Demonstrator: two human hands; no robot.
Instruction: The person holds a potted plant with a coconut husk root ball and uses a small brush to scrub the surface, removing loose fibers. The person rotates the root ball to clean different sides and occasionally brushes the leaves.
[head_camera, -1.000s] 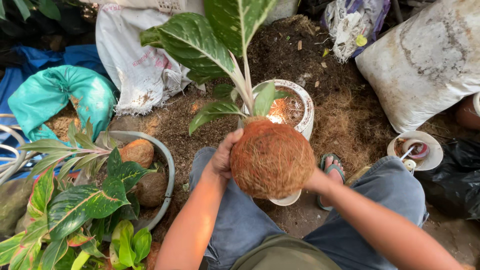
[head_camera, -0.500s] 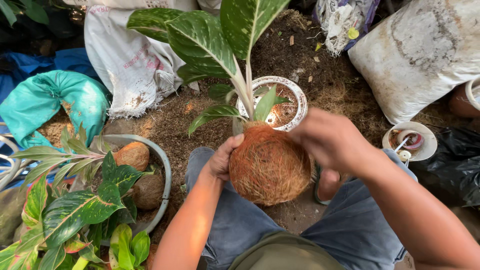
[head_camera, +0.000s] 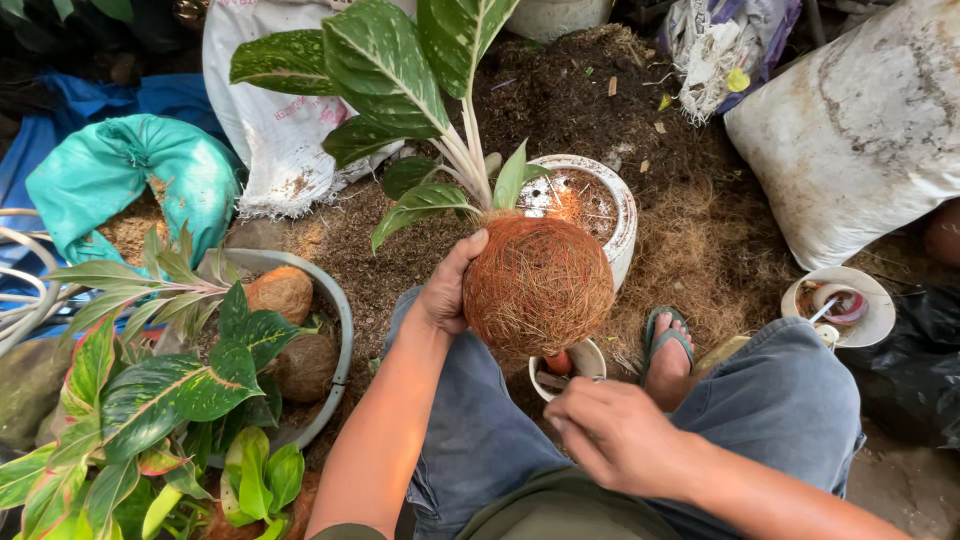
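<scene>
The left hand (head_camera: 447, 290) cups the left side of a round fibre ball (head_camera: 538, 286), thumb up near its top and fingers wrapped behind, holding it above the lap. The plant (head_camera: 400, 70) growing out of the ball rises up and away from the person, so its long axis runs from the ball toward the far ground, with the broad speckled leaves well beyond the hands. The right hand (head_camera: 615, 435) sits lower and nearer the body, apart from the ball, fingers curled loosely inward; whether it pinches anything cannot be told. Between that hand and the ball's underside stands a small white cup (head_camera: 568, 368). Just behind the ball is a white pot (head_camera: 622, 215) with soil in it. Left of the left arm, a grey basin (head_camera: 335, 340) holds more fibre balls and leafy plants. The left hand is the nearer to the ball; the right lies below it.
</scene>
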